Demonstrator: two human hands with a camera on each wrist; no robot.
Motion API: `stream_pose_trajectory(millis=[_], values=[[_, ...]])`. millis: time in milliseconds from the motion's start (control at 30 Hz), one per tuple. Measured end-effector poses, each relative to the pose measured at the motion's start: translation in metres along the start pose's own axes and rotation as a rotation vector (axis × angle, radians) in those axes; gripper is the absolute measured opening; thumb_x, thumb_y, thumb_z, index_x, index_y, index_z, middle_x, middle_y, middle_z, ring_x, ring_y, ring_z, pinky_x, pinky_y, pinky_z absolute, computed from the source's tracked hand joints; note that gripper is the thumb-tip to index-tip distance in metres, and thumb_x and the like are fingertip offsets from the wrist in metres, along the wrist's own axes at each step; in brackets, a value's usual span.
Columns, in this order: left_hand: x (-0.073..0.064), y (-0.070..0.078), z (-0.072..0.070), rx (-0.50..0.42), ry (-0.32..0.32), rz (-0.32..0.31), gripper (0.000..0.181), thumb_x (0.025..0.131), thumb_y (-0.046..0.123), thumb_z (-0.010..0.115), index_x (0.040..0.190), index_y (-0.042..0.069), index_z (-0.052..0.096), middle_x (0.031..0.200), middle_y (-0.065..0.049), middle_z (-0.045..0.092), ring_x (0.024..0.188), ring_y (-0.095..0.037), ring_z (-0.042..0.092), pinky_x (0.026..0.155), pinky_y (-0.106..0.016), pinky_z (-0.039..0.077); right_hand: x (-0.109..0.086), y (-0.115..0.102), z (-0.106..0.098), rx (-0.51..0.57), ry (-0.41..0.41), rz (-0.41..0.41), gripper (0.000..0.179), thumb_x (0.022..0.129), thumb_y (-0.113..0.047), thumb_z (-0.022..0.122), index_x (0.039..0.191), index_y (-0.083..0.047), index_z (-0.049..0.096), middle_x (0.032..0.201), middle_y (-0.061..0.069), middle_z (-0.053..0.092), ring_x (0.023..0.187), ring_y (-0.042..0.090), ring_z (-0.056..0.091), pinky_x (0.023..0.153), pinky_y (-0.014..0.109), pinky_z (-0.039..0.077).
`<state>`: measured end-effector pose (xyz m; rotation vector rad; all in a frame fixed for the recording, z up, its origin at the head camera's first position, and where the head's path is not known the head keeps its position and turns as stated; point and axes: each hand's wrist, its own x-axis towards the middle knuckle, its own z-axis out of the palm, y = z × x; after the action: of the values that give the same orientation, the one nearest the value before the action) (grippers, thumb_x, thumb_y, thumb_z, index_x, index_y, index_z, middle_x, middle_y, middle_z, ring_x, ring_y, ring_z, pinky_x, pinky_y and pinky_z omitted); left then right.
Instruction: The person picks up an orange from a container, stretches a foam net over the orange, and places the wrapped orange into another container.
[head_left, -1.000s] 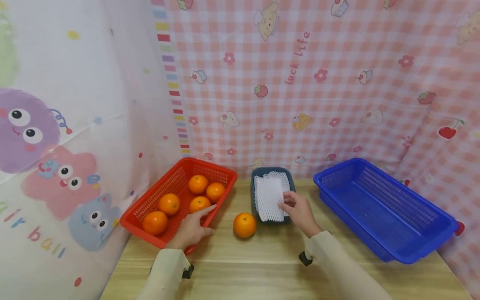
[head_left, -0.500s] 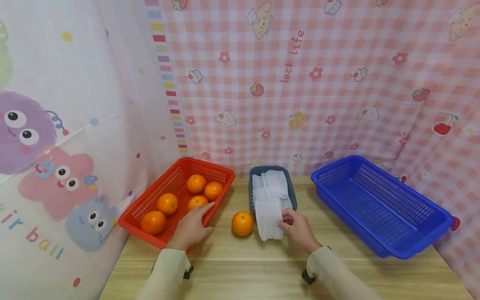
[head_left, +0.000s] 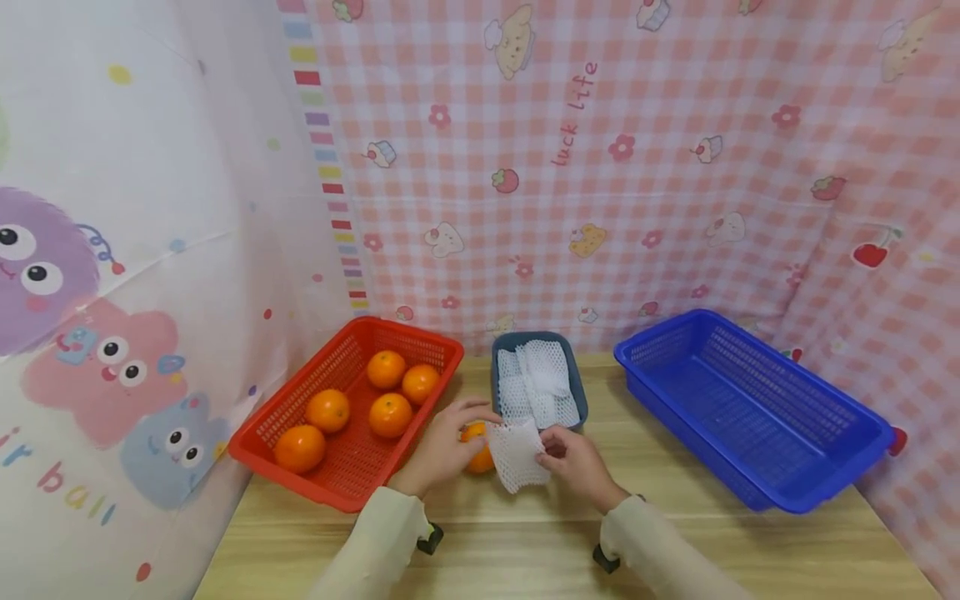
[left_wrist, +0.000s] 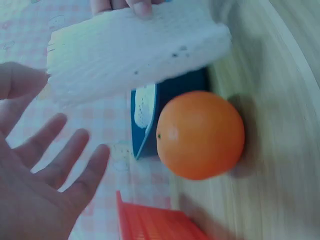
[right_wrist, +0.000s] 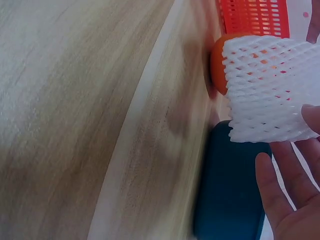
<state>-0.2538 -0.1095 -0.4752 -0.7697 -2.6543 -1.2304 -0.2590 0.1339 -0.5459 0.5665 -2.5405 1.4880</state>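
Note:
My right hand point(head_left: 577, 467) pinches a white foam fruit net point(head_left: 517, 457) by its right edge, just in front of the teal tray. At the net's other side, my left hand point(head_left: 446, 448) has its fingers spread, fingertips right at the upper left edge. An orange point(left_wrist: 200, 135) rests on the table under the left hand, partly covered by hand and net in the head view. In the right wrist view, the flattened net point(right_wrist: 270, 95) shows its mesh and overlaps the orange point(right_wrist: 217, 65). More white foam nets point(head_left: 543, 371) lie in the teal tray point(head_left: 576, 392).
A red basket point(head_left: 352, 492) with several oranges point(head_left: 390, 415) stands on the left. On the right is a blue basket point(head_left: 742, 417) with nothing in it. The wooden table point(head_left: 517, 558) ends against a pink checked cloth point(head_left: 480, 208) at the back.
My right hand has drawn one foam net out of the tray towards me and left. My left hand has moved from the red basket's rim rightwards over the loose orange to the net.

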Motion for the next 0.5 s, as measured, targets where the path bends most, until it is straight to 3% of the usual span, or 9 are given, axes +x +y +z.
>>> stream_pose_trajectory(millis=[200, 333, 433, 500], values=[[0.001, 0.002, 0.005, -0.146, -0.082, -0.023, 0.026, 0.088, 0.007, 0.053, 0.102, 0.010, 0.075, 0.122, -0.010, 0.063, 0.116, -0.030, 0.055, 0.098, -0.051, 0.041, -0.002, -0.002, 0.004, -0.036, -0.005, -0.039, 0.021, 0.077, 0.003, 0.078, 0.088, -0.010, 0.065, 0.086, -0.001, 0.069, 0.077, 0.013, 0.064, 0.070, 0.030, 0.054], [0.001, 0.002, 0.010, -0.215, -0.137, -0.101, 0.032, 0.098, 0.012, 0.045, 0.108, 0.009, 0.075, 0.116, -0.005, 0.068, 0.110, -0.026, 0.059, 0.098, -0.046, 0.042, -0.003, -0.005, 0.005, -0.110, 0.013, -0.092, 0.024, 0.075, 0.002, 0.080, 0.088, -0.012, 0.065, 0.088, 0.001, 0.070, 0.081, 0.016, 0.065, 0.073, 0.034, 0.055], [0.003, 0.002, 0.017, -0.218, -0.129, -0.147, 0.035, 0.101, 0.018, 0.042, 0.105, 0.011, 0.076, 0.111, -0.001, 0.070, 0.102, -0.021, 0.061, 0.092, -0.039, 0.046, -0.004, -0.007, 0.007, -0.208, 0.021, -0.124, 0.026, 0.074, -0.001, 0.082, 0.088, -0.014, 0.064, 0.091, 0.000, 0.069, 0.087, 0.018, 0.065, 0.078, 0.036, 0.053], [0.004, 0.003, 0.022, -0.193, -0.092, -0.144, 0.031, 0.100, 0.020, 0.048, 0.101, 0.012, 0.077, 0.104, 0.000, 0.071, 0.092, -0.018, 0.062, 0.083, -0.034, 0.049, -0.005, -0.009, 0.008, -0.240, 0.016, -0.133, 0.027, 0.073, -0.002, 0.082, 0.090, -0.014, 0.064, 0.094, -0.002, 0.067, 0.092, 0.018, 0.062, 0.081, 0.038, 0.051]])
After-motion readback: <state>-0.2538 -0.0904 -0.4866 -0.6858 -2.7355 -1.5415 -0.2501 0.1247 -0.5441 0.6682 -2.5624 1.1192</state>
